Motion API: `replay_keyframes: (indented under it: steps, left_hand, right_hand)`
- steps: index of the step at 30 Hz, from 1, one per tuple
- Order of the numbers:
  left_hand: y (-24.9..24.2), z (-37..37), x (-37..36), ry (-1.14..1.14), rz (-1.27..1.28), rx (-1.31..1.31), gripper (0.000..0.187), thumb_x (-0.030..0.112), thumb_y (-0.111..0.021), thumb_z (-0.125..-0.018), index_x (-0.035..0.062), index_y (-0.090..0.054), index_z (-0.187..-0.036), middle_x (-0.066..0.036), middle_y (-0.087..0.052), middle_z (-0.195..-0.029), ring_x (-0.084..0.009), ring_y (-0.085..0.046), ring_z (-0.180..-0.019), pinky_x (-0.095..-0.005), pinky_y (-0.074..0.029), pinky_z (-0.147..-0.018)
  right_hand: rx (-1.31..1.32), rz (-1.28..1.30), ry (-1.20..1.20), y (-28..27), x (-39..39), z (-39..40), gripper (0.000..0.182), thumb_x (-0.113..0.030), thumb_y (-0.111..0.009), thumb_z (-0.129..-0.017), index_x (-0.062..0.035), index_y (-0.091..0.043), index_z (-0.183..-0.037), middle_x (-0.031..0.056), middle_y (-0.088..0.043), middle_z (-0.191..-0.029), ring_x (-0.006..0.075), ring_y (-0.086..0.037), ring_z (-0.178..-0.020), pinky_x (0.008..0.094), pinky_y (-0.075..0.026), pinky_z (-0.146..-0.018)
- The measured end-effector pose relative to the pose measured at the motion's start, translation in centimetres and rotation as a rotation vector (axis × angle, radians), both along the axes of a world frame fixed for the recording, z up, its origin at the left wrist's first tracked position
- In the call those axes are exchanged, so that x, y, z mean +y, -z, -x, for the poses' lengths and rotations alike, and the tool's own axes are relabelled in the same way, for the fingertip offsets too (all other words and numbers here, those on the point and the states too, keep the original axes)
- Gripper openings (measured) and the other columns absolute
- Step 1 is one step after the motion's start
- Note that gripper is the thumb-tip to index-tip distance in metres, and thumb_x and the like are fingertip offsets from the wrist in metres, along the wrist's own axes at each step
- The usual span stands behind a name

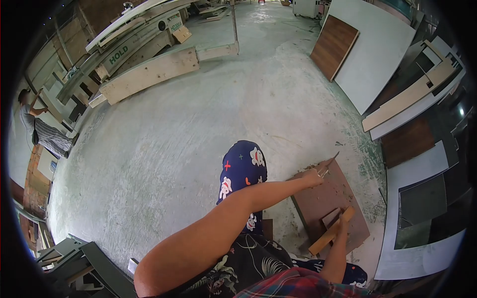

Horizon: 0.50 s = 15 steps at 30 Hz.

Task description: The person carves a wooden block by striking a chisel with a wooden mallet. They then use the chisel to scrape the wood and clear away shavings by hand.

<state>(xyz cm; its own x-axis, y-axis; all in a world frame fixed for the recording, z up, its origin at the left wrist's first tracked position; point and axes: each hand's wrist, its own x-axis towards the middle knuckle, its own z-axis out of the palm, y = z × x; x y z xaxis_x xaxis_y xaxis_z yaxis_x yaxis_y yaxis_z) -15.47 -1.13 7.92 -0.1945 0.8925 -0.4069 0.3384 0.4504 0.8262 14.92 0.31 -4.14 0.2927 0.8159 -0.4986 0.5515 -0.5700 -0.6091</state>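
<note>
A reddish-brown board (355, 218) lies flat on the floor at the lower right. Over its far edge, my left hand (314, 178) is closed on a thin pointed tool (334, 160), too small to name. My right hand (344, 218) grips a yellowish wooden block (323, 242) that slants across the near part of the board. A small brown piece (330, 217) rests against the block. Small dark bits are scattered on the board near my left hand.
Panels (372, 47) lean along the right side. A machine marked HOLD (119, 54) and a long wooden beam (149, 74) stand at upper left. Another person (42, 129) is at far left. Dark metal frames (94, 263) are at lower left.
</note>
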Motion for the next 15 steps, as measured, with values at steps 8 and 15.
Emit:
replay_keyframes:
  steps: [8,15]
  left_hand:
    - [0.8,0.1,-1.2,0.04,0.049,0.185,0.052,0.026,-0.066,-0.07,-0.0079,-0.06,-0.109,-0.025,-0.066,-0.103,-0.0336,-0.067,-0.095,-0.0388,-0.053,-0.082]
    - [1.4,-1.7,-1.4,0.094,0.064,0.209,0.059,0.027,-0.07,-0.068,-0.0056,-0.057,-0.115,-0.024,-0.061,-0.117,-0.034,-0.061,-0.109,-0.0398,-0.05,-0.091]
  right_hand:
    - [-0.137,0.294,-0.106,4.5,-6.0,-2.5,0.088,-0.03,-0.08,-0.07,0.0042,-0.035,-0.137,0.0281,-0.046,-0.134,0.0379,-0.05,-0.122,0.0434,-0.044,-0.1]
    - [-0.252,0.085,-0.006,-0.8,-9.9,1.4,0.079,-0.02,-0.082,-0.065,0.0048,-0.04,-0.126,0.0258,-0.052,-0.123,0.0411,-0.056,-0.113,0.043,-0.046,-0.098]
